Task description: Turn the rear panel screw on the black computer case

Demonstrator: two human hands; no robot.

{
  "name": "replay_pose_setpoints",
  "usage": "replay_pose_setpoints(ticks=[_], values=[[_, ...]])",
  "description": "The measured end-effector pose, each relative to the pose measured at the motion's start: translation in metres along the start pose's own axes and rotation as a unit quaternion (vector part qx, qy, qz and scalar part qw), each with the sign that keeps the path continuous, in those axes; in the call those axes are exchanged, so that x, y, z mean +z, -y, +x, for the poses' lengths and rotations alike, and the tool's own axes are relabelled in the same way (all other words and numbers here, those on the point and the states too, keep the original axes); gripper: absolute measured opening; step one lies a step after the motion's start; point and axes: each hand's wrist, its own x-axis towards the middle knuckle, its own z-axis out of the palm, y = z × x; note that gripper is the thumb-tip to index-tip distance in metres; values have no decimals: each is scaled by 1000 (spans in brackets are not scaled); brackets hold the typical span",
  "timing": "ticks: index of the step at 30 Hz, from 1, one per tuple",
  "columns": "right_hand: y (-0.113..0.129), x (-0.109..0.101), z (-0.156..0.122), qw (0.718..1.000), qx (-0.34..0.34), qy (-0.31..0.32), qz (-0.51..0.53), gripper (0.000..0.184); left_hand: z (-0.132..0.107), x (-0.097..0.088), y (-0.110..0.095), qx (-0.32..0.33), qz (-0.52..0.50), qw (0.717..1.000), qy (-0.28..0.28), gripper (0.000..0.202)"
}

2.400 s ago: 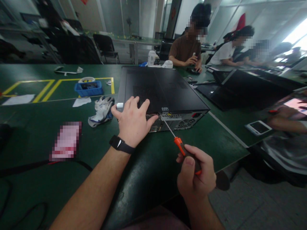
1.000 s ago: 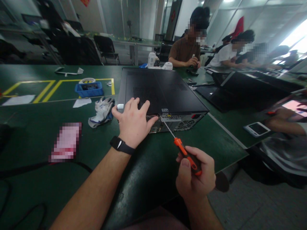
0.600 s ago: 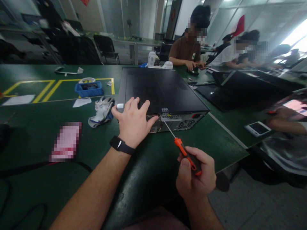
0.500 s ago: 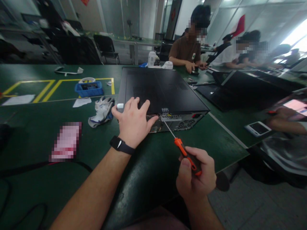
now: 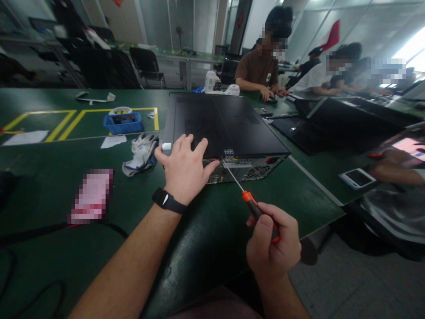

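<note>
A black desktop computer case lies flat on the green table, its back panel with the fan grille toward me. My left hand, a dark watch on its wrist, rests with spread fingers on the near left part of the case, thumb at the upper edge of the back panel. In my right hand is a screwdriver with an orange and black handle, my fingers wrapped round it. The shaft slants up and left, its tip at the top edge of the back panel by my left thumb. The screw there is too small to make out.
Left of the case lie gloves, a blue bin, a tape roll and a blurred pink item. Dark panels and a phone are at the right. A co-worker sits across the table.
My right hand has turned the screwdriver handle, so its orange side patch no longer shows and my thumb lies across it. The tip, the left hand and the case have stayed in place.
</note>
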Motion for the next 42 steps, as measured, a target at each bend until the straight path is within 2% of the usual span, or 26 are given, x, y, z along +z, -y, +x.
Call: replay_pose_setpoints(ticks=[9, 20, 31, 37, 42], values=[[2, 0, 5, 999, -29, 12, 21, 27, 0, -1, -1, -6, -4, 1000, 9, 49], [-1, -2, -2, 1000, 12, 10, 3, 20, 0, -1, 0, -4, 0, 1000, 8, 49], [5, -1, 11, 998, -37, 22, 33, 28, 0, -1, -1, -5, -5, 1000, 8, 49], [-1, 0, 3, 1000, -13, 4, -2, 21, 0, -1, 0, 1, -6, 1000, 3, 49], [-3, -2, 0, 1000, 3, 18, 17, 22, 0, -1, -1, -2, 3, 1000, 2, 48]])
